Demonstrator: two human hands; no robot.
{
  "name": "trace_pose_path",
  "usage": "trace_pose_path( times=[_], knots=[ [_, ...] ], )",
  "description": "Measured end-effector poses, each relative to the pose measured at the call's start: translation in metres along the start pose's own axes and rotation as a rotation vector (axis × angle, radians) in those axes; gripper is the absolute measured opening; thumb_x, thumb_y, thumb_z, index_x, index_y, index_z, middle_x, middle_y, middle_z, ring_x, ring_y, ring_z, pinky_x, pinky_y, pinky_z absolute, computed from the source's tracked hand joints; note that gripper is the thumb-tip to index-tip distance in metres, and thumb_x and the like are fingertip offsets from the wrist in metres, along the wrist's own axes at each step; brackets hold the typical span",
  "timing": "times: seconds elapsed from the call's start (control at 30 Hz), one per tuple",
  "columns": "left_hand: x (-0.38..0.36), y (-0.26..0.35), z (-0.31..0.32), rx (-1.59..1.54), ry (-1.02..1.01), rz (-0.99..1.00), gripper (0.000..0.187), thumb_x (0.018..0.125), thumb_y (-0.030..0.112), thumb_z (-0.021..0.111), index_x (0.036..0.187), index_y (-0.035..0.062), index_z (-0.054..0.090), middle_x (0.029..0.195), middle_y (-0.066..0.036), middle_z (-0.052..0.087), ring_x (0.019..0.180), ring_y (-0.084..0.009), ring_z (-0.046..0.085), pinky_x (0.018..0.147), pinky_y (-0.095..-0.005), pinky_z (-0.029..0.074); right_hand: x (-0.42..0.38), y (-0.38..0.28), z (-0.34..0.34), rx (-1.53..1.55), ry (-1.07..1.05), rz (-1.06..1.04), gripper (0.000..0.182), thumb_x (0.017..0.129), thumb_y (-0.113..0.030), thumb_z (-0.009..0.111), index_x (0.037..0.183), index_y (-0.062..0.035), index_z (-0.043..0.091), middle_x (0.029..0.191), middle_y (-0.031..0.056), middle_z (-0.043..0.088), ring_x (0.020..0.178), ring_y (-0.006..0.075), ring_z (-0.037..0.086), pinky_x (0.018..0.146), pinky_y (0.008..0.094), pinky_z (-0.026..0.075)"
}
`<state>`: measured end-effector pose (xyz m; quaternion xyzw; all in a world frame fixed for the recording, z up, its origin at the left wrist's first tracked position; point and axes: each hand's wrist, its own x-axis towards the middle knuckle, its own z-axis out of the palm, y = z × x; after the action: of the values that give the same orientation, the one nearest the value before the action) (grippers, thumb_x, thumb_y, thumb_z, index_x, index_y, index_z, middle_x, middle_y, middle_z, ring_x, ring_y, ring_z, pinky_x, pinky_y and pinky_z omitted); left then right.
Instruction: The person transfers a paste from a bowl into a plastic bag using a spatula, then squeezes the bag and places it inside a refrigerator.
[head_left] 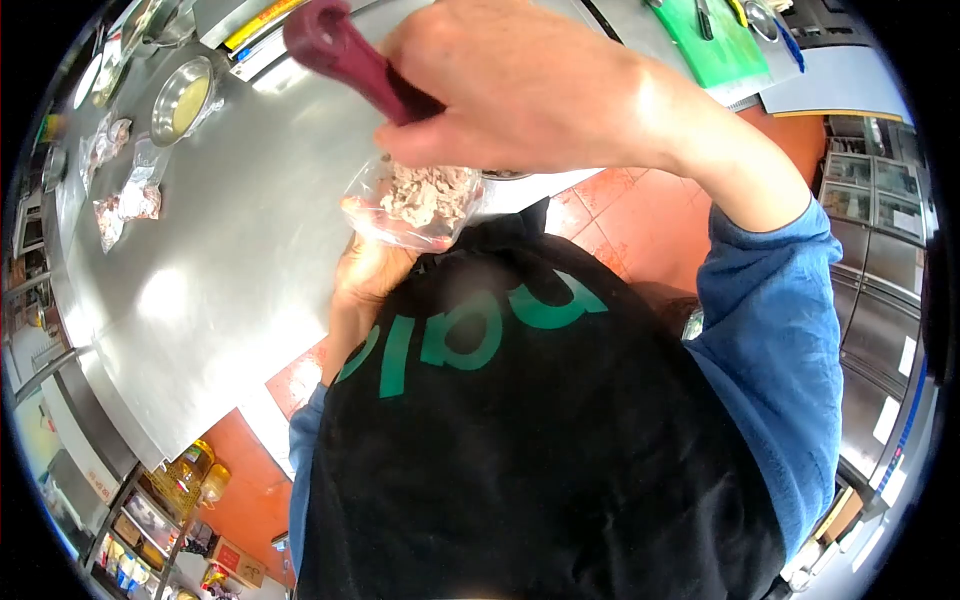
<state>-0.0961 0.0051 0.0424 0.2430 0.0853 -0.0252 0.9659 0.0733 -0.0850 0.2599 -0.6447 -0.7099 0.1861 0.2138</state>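
Note:
My right hand [500, 90] is wrapped round the thick maroon handle [345, 60] of a utensil. The utensil's working end is hidden behind the hand, so its kind does not show. Just below, my left hand [375, 265] grips a clear plastic bag [365, 190] from underneath and the side. Inside the bag lies a clump of pale brown, crumbly food [430, 195] that looks like minced or flaked meat. The right hand is directly above the bag and covers part of its upper side. A dark rim of a container [505, 175] peeks out beside the bag.
A steel worktable [230, 240] stretches out to the left. On it are a metal bowl [182, 100] with yellowish contents and filled clear bags [135, 200]. A green cutting board [710, 45] with a knife [704, 20] lies at the upper right. Shelving [150, 520] stands at lower left.

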Motion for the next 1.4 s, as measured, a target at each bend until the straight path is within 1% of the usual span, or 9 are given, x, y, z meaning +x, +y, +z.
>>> trace_pose_path(
  times=[0.23, 0.47, 0.53, 0.57, 0.7, 0.83, 0.93, 1.23, 1.4],
  knots=[
    [0.006, -0.002, 0.009, 0.065, 0.123, -0.032, 0.105, 0.066, 0.073, 0.056, 0.140, 0.0053, 0.026, 0.138, -0.015, 0.039, 0.124, -0.0322, 0.042, 0.089, -0.0415, 0.051, 0.011, -0.016, -0.014, 0.010, -0.011, 0.248, 0.028, 0.080, -0.019, 0.057, 0.067, 0.0060, 0.058, 0.060, 0.0248, 0.056, 0.062, 0.0402, 0.059, 0.058, 0.0438, 0.047],
    [0.016, 0.002, -0.019, -0.165, -0.032, 0.061, 0.108, 0.062, 0.073, 0.060, 0.140, 0.0062, 0.026, 0.138, -0.014, 0.039, 0.125, -0.0339, 0.041, 0.094, -0.0433, 0.047, 0.023, 0.003, -0.005, -0.157, 0.029, 0.009, 0.035, 0.082, -0.023, 0.060, 0.061, 0.0047, 0.053, 0.054, 0.0198, 0.054, 0.050, 0.0352, 0.056, 0.053, 0.0412, 0.046],
    [0.018, 0.001, -0.022, -0.214, -0.061, 0.079, 0.109, 0.061, 0.072, 0.061, 0.140, 0.0064, 0.026, 0.138, -0.014, 0.039, 0.125, -0.0344, 0.041, 0.095, -0.0437, 0.046, 0.032, -0.048, -0.048, 0.107, -0.140, 0.637, 0.035, 0.083, -0.023, 0.061, 0.061, 0.0034, 0.053, 0.051, 0.0136, 0.053, 0.045, 0.0258, 0.054, 0.050, 0.0394, 0.045],
    [0.018, 0.001, -0.024, -0.238, -0.075, 0.090, 0.109, 0.060, 0.072, 0.062, 0.140, 0.0065, 0.026, 0.138, -0.014, 0.039, 0.125, -0.0346, 0.040, 0.096, -0.0440, 0.046, 0.015, -0.031, -0.026, -0.011, 0.203, 0.146, 0.035, 0.084, -0.022, 0.061, 0.061, 0.0025, 0.053, 0.049, 0.0098, 0.050, 0.043, 0.0187, 0.050, 0.046, 0.0349, 0.043],
    [0.017, 0.007, -0.035, -0.285, -0.128, 0.128, 0.111, 0.058, 0.072, 0.064, 0.140, 0.0071, 0.026, 0.138, -0.014, 0.038, 0.126, -0.0355, 0.040, 0.098, -0.0450, 0.044, 0.012, -0.029, -0.031, -0.019, 0.140, 0.302, 0.025, 0.083, -0.018, 0.062, 0.066, -0.0015, 0.056, 0.051, 0.0045, 0.052, 0.042, 0.0140, 0.047, 0.041, 0.0259, 0.036],
    [0.010, 0.017, -0.033, -0.271, -0.042, 0.151, 0.120, 0.046, 0.067, 0.075, 0.140, 0.0100, 0.027, 0.139, -0.013, 0.037, 0.126, -0.0407, 0.036, 0.108, -0.0510, 0.033, -0.002, -0.006, -0.037, 0.331, 0.492, 0.155, 0.014, 0.079, -0.012, 0.061, 0.068, -0.0043, 0.058, 0.053, 0.0008, 0.051, 0.042, 0.0048, 0.044, 0.038, 0.0198, 0.032],
    [0.002, 0.019, -0.031, -0.271, 0.096, 0.279, 0.119, 0.045, 0.065, 0.076, 0.139, 0.0098, 0.028, 0.139, -0.013, 0.037, 0.125, -0.0402, 0.037, 0.108, -0.0539, 0.031, -0.044, 0.013, -0.047, 0.072, 0.558, 0.401, 0.012, 0.085, -0.012, 0.058, 0.078, -0.0025, 0.060, 0.064, 0.0047, 0.059, 0.054, 0.0116, 0.056, 0.048, 0.0240, 0.039],
    [-0.010, 0.033, 0.013, -0.267, -0.030, 0.280, 0.115, 0.046, 0.064, 0.078, 0.138, 0.0122, 0.031, 0.136, -0.017, 0.040, 0.124, -0.0417, 0.038, 0.105, -0.0594, 0.031, -0.161, 0.153, 0.108, 1.261, 0.861, 0.827, 0.026, 0.091, -0.019, 0.056, 0.110, -0.0024, 0.053, 0.111, 0.0163, 0.062, 0.088, 0.0187, 0.064, 0.070, 0.0273, 0.051],
    [-0.004, 0.033, -0.002, -0.315, -0.252, 0.073, 0.115, 0.048, 0.064, 0.078, 0.140, 0.0150, 0.029, 0.137, -0.017, 0.039, 0.127, -0.0433, 0.035, 0.103, -0.0616, 0.030, -0.186, 0.153, 0.110, 1.353, 0.963, 0.833, 0.026, 0.094, -0.020, 0.049, 0.112, -0.0016, 0.053, 0.113, 0.0175, 0.061, 0.089, 0.0202, 0.064, 0.073, 0.0284, 0.052]
  ],
)
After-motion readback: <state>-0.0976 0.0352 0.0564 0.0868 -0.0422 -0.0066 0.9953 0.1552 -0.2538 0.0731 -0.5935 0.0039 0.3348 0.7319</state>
